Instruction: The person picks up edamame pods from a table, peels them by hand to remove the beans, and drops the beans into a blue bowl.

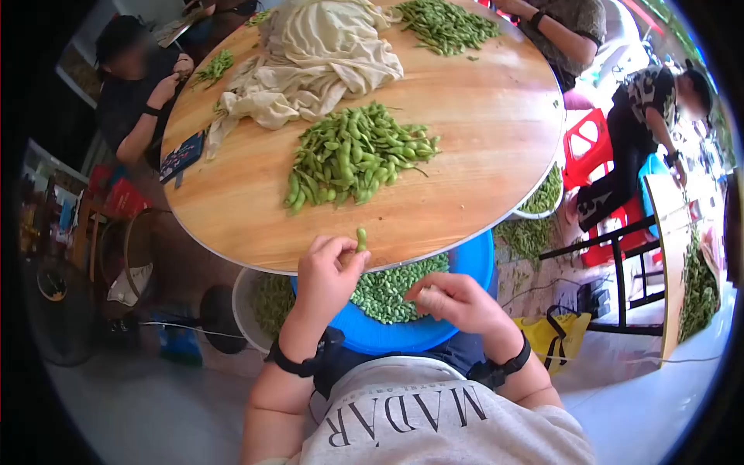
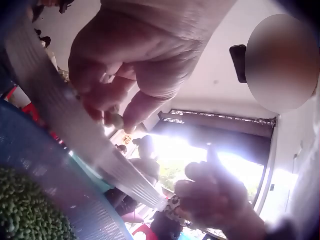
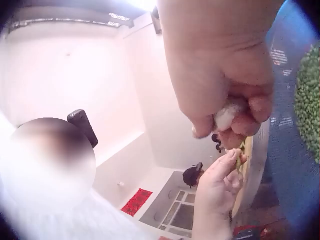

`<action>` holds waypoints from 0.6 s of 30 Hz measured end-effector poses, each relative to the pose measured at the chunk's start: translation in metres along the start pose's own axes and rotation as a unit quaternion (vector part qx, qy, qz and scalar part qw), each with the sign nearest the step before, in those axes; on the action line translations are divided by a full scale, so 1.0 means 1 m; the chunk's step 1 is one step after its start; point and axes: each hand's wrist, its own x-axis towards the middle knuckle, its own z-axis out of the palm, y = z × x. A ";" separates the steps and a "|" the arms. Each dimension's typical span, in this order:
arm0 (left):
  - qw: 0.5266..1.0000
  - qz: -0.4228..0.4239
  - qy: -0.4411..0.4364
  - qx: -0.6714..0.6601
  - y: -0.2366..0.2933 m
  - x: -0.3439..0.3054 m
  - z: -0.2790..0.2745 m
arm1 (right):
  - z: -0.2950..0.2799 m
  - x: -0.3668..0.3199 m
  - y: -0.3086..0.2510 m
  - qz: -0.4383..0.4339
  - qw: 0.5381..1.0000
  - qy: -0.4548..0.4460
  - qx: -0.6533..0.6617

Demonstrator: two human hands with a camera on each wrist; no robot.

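Note:
My left hand (image 1: 329, 271) pinches a green pod (image 1: 361, 239) upright between thumb and fingers, just over the table's near edge. To its right, my right hand (image 1: 453, 301) hangs above a blue basin (image 1: 473, 267) of shelled green beans (image 1: 387, 294), fingers curled. In the right wrist view a pale, whitish thing (image 3: 230, 114) lies within the curled fingers of that hand (image 3: 225, 65); whether it is held or worn cannot be told. A heap of pods (image 1: 353, 159) lies on the wooden table (image 1: 480, 147) beyond my hands.
On the table are a crumpled cream cloth (image 1: 325, 58), more pods (image 1: 449, 27) and a dark blue patterned item (image 1: 184, 157). Other people sit around it. A pale tub (image 1: 248, 310) stands left of the basin; a yellow bag (image 1: 554, 337) lies at the right.

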 end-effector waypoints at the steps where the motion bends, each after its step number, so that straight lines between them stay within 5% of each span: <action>1: 0.998 -0.037 -0.035 -0.031 0.013 -0.008 -0.010 | 0.004 0.003 -0.005 0.013 0.998 0.007 0.064; 5: 0.985 -0.030 -0.098 -0.138 0.033 -0.022 0.002 | -0.008 0.024 -0.006 0.072 0.971 -0.010 0.228; 9: 0.979 0.196 -0.052 -0.001 0.029 -0.022 0.002 | 0.003 0.033 -0.004 0.073 0.972 -0.028 0.222; 18: 0.994 0.081 -0.025 -0.064 0.028 -0.039 0.014 | 0.007 0.029 0.000 0.066 0.977 -0.044 0.197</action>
